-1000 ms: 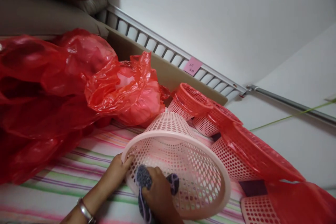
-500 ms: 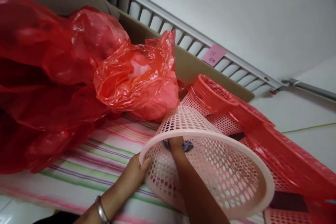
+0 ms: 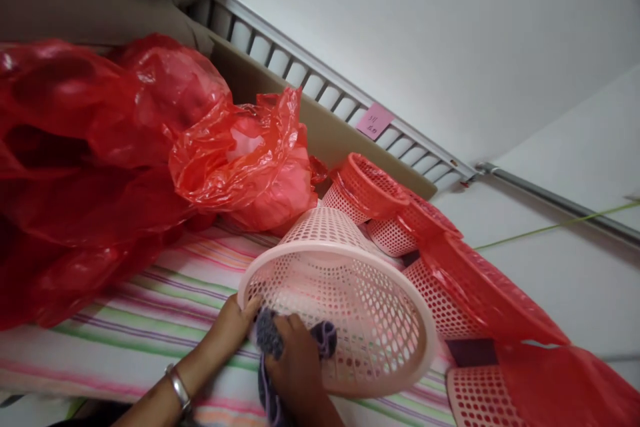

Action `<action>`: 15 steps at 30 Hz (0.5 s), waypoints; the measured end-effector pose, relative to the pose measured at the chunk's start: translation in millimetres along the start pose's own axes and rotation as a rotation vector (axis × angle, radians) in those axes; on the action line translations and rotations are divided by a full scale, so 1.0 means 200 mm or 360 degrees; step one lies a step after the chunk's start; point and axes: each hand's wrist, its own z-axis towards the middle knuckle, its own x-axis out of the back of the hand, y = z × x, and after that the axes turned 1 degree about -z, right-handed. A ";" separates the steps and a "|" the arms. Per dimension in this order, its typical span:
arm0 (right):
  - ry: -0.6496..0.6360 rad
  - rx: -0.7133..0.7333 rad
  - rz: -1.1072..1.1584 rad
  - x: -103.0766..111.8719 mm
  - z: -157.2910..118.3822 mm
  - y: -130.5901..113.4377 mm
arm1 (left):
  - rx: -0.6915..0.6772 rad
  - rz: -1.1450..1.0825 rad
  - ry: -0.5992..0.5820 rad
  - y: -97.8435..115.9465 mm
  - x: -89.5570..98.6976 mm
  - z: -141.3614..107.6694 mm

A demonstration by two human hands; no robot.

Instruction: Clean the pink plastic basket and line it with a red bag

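A: What is the setting?
B: A pale wall (image 3: 425, 47) fills the upper right. A slatted rail (image 3: 325, 83) slants down from the upper left, bearing a pink note (image 3: 375, 121). Below spreads a striped sheet (image 3: 165, 320).

A: And the basket (image 3: 320, 247)?
B: Just below the middle of the frame, tipped over the sheet, its wide mouth facing the viewer. It is pale pink, with holes through its wall.

A: What about the left hand (image 3: 237, 320)?
B: It grips the basket's left edge, thumb on the inner side. A bracelet (image 3: 177, 388) circles that wrist.

A: And the right hand (image 3: 296, 363)?
B: Closed around a grey-blue cloth (image 3: 270, 333), at the lower left of the basket's mouth. Whether the cloth touches the basket cannot be told.

A: Anything around them?
B: Crumpled red bags (image 3: 240, 170) heap across the left. Other baskets (image 3: 440, 303) line up at the right, red film (image 3: 505, 287) over their upper parts; the lowest is cut off by the bottom edge.
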 end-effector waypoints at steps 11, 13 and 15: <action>0.0482 -0.0378 0.0121 0.02 0.56 0.24 | -0.0080 -0.0108 -0.0187 0.02 -0.10 -0.08; 0.0468 -0.0389 0.0090 0.01 0.71 0.30 | -0.0026 -0.0082 -0.0185 0.01 -0.10 -0.09; 0.0460 -0.0394 0.0054 0.00 0.81 0.35 | 0.0027 -0.0061 -0.0186 0.01 -0.10 -0.10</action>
